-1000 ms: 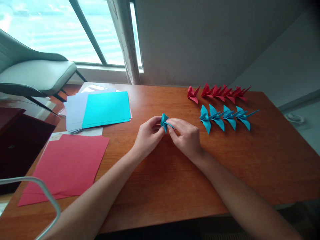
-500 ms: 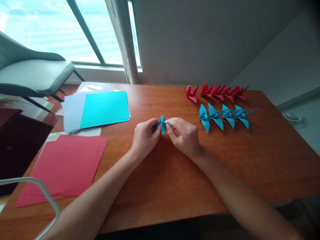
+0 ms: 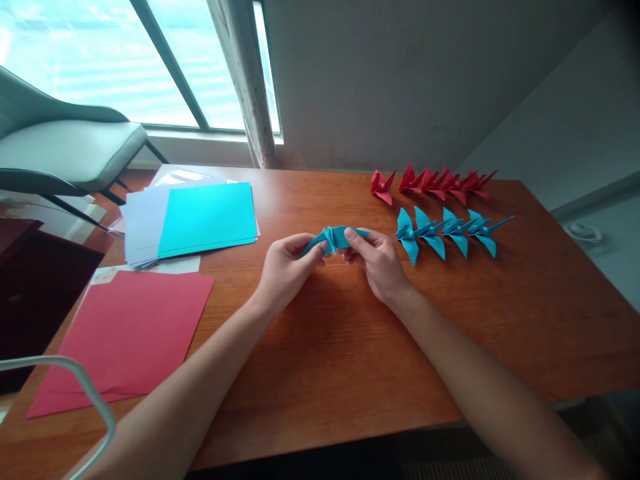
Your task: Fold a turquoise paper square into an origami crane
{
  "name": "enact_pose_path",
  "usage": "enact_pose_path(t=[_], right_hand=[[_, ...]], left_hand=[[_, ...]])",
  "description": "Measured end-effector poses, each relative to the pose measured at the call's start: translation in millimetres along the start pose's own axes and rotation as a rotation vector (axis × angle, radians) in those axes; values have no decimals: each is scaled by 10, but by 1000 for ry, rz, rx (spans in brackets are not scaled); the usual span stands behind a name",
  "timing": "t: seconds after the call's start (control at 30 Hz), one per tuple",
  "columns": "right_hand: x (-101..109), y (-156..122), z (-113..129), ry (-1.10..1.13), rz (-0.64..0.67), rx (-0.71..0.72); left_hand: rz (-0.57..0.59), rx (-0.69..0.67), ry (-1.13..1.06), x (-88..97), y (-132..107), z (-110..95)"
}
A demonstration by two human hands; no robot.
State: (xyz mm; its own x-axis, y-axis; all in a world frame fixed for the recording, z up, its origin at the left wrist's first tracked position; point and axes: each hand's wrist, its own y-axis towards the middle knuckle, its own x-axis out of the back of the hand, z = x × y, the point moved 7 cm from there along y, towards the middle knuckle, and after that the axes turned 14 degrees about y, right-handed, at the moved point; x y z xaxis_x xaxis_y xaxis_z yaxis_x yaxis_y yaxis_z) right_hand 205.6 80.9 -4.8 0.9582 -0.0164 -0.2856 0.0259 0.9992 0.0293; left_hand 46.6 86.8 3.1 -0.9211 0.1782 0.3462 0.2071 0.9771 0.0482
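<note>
Between my hands, above the middle of the table, is a blue origami crane [image 3: 339, 236] with its wings drawn out to both sides. My left hand [image 3: 287, 265] pinches its left wing, thumb in front near the body. The right wing is gripped by my right hand [image 3: 379, 263], with the thumb on top and fingers underneath. Part of each wing is hidden by the fingers. Right of my hands, several finished blue paper cranes [image 3: 457, 230] stand in a row. Behind them is a row of red paper cranes [image 3: 447, 183], with one red crane [image 3: 383, 187] set slightly apart.
Blue paper sheets [image 3: 207, 219] lie over white sheets [image 3: 143, 223] at the back left of the wooden table [image 3: 320, 373]. Nearer me are red sheets [image 3: 127, 333]. A pale curved cable [image 3: 87, 380] crosses the lower left. A chair [image 3: 75, 150] stands beyond the table.
The crane's wings, folded narrow before, are now spread sideways. My right hand has moved a little right and turned, its thumb now on top of the wing.
</note>
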Motion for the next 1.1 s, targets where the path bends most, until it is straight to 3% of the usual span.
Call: enact_pose_path(t=[0.1, 0.2, 0.47, 0.83, 1.1], right_hand=[[19, 35, -144, 380, -32, -223], [0, 36, -175, 505, -28, -281], [12, 21, -139, 422, -105, -172], [-21, 4, -218, 595, -107, -283], [-126, -70, -208, 572, -69, -246]], left_hand=[[-14, 119, -227, 9, 19, 83], [-10, 213, -405, -11, 25, 148], [20, 327, -694, -65, 7, 155], [55, 378, -878, -169, -56, 84], [-81, 402, -954, -73, -30, 137]])
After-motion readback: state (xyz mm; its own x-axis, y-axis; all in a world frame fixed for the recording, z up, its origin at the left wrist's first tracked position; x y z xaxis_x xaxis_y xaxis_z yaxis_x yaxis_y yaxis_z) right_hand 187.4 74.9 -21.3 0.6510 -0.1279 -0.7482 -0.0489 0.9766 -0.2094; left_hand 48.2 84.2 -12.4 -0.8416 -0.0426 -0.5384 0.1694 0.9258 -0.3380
